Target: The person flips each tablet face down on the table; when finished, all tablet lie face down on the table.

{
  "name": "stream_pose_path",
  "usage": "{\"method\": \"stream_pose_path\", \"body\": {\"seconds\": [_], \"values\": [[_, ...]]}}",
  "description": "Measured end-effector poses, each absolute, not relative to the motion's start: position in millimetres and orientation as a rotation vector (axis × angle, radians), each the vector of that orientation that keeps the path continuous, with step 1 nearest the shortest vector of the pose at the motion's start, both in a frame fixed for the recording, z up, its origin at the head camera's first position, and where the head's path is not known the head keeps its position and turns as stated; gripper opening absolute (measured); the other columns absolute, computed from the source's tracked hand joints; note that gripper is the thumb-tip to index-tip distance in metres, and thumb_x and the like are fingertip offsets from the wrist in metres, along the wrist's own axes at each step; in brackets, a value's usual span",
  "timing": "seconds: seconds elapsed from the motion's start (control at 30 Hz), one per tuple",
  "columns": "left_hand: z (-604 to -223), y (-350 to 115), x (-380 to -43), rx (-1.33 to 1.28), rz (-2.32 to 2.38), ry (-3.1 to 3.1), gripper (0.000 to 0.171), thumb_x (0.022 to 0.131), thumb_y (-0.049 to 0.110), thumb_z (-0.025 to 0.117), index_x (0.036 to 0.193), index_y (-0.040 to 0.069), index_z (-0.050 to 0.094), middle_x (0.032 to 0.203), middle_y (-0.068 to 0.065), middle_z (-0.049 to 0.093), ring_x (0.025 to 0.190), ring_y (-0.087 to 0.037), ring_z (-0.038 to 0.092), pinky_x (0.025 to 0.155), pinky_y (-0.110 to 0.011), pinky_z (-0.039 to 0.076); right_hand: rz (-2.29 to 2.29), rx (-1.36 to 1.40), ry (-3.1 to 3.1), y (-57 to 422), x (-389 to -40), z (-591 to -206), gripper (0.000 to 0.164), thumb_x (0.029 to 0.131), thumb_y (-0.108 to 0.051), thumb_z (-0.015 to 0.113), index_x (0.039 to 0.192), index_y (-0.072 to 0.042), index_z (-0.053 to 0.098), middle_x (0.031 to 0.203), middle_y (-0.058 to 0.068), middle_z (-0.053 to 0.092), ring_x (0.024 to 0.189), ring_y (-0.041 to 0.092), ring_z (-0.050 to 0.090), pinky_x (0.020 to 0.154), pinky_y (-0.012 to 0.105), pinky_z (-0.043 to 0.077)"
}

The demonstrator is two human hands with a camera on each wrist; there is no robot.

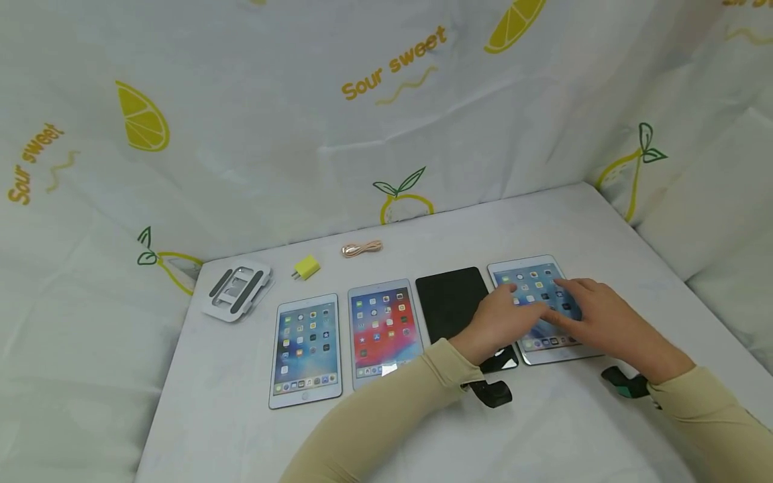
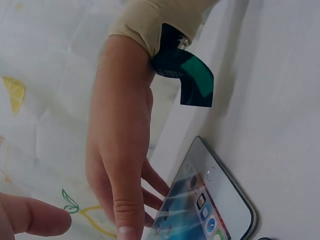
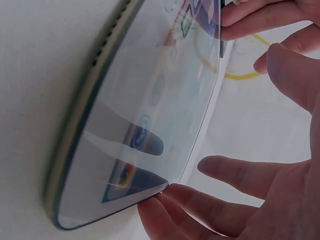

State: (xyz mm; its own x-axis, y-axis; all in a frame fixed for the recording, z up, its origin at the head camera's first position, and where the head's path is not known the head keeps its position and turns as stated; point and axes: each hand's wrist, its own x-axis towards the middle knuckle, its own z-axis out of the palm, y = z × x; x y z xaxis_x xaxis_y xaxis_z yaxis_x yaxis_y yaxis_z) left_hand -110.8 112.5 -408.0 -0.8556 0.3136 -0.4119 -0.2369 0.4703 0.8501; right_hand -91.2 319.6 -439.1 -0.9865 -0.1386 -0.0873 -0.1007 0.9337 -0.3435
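Note:
A white tablet [image 1: 531, 275] with a lit home screen lies at the right end of a row of tablets. My left hand [image 1: 504, 318] reaches across its left side, fingers extended. Over its right side is my right hand [image 1: 604, 318]; in the right wrist view, fingertips [image 3: 155, 210] of that hand touch the tablet's edge near a corner, while the thumb stands apart from the glass. Left-hand fingers [image 3: 255, 22] show at the far edge there. Directly left of this tablet lies a black tablet [image 1: 449, 295], partly hidden by my left hand and forearm.
Two more lit white tablets lie farther left, one with a blue screen [image 1: 305, 349], one with a red-blue screen [image 1: 386, 329]. Behind them are a folding stand [image 1: 238, 292], a yellow charger plug [image 1: 306, 267] and a coiled cable [image 1: 362, 248]. A lemon-print curtain [image 1: 272, 181] borders the table.

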Motion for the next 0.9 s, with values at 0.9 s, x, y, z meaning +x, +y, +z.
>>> {"method": "stream_pose_path", "body": {"seconds": [0.9], "values": [[-402.7,97.6,-112.4,0.006,1.742,2.067,0.067,0.096,0.036,0.073,0.157,0.016,0.053,0.145,-0.003,0.063,0.106,-0.005,0.062,0.092,-0.031,0.060,-0.558,-0.220,2.929,309.7,-93.4,-429.1,0.093,0.101,-0.064,0.066,0.158,0.008,0.047,0.153,0.042,0.051,0.136,0.063,0.053,0.109,0.076,0.046]]}}
